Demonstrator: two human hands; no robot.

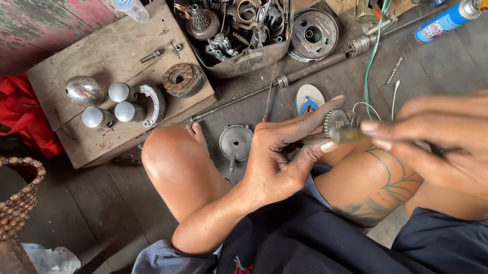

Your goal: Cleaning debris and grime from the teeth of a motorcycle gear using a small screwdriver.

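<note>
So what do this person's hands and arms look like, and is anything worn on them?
Both are bare: no gloves, sleeves, rings or watch show. The left hand has dark greasy smudges over the fingers and knuckles, and its forearm is bare up to the elbow. The right hand is blurred, so fine marks cannot be made out; it too looks gloveless.

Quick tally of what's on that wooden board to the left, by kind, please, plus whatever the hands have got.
Shiny metal domed caps: 4
Curved brake shoe: 1
Round ribbed clutch-like part: 1
Bolt: 1
Small toothed gear, gripped by the left hand, with the blurred right hand at it: 1
Total: 8
</note>
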